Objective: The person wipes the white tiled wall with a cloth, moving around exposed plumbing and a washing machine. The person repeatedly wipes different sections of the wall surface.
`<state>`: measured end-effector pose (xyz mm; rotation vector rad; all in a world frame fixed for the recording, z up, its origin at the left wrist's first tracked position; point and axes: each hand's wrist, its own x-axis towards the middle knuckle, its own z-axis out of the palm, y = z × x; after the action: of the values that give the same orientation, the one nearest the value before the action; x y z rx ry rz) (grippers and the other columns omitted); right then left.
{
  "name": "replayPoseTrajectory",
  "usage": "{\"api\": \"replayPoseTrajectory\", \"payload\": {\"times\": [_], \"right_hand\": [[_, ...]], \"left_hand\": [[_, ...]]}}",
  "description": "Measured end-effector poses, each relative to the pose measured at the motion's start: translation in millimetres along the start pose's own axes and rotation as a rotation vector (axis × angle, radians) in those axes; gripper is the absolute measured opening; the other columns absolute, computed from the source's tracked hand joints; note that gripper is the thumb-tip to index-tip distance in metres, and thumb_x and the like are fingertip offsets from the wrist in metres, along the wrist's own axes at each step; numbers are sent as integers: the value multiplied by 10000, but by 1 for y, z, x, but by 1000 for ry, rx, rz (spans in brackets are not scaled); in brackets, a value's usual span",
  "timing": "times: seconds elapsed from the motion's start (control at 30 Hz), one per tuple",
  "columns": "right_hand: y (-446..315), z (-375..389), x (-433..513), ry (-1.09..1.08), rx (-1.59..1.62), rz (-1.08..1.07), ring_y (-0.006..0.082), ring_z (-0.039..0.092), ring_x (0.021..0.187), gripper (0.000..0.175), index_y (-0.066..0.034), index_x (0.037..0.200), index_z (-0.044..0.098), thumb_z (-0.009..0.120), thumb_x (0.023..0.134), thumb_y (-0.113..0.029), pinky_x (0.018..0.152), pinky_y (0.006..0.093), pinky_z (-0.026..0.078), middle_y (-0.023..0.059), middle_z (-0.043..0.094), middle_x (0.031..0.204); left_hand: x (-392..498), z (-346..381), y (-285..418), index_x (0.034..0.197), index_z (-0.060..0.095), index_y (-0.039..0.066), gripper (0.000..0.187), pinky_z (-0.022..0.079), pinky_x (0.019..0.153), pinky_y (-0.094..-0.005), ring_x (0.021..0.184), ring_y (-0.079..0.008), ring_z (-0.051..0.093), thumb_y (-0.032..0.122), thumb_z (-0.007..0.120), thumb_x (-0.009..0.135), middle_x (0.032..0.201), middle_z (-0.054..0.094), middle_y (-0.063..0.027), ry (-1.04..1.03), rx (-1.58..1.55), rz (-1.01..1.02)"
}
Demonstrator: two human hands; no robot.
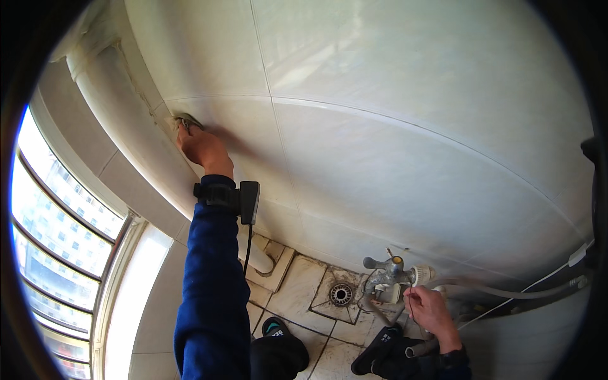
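Note:
My left hand (202, 145) reaches up to the tiled wall at the upper left, its fingers closed on a small metal fitting (189, 119) at the wall; the fingers partly hide the fitting's shape. At the lower right, my right hand (427, 306) pinches a thin dark wire (411, 304) just below a metal tap (392, 270). The tap stands out from the wall, with a white plastic connector (422, 275) at its right side. A grey hose (503, 290) runs off to the right from near the connector.
A round floor drain (341, 295) lies left of the tap. A white vertical pipe (259, 259) meets the stained floor tiles. At the left are a large white pipe (118, 133) and a barred window (66, 237). An open grey pipe end (418, 350) is near my right wrist. A white cable (517, 294) crosses the hose.

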<state>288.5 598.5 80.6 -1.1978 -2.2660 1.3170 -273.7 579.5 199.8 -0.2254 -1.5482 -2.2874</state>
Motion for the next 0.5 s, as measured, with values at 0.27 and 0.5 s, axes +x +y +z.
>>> {"api": "replayPoseTrajectory", "payload": {"times": [0.27, 0.5], "right_hand": [[-5, -6, -3, 75, 76, 97, 189, 702, 634, 135, 3, 1021, 646, 649, 941, -107, 603, 324, 537, 130, 716, 795], [0, -5, -3, 56, 33, 33, 204, 702, 621, 149, 1, 1027, 645, 646, 940, -121, 609, 332, 546, 141, 724, 811]], "left_hand": [[-120, -34, 39, 1253, 567, -68, 355, 465, 887, -307, 994, -200, 563, 234, 491, 1081, 1198, 587, -117, -220, 133, 419], [-155, -56, 53, 1233, 635, 2, 259, 490, 816, -288, 878, -150, 586, 107, 622, 997, 1018, 650, -78, -382, 204, 270]]}}
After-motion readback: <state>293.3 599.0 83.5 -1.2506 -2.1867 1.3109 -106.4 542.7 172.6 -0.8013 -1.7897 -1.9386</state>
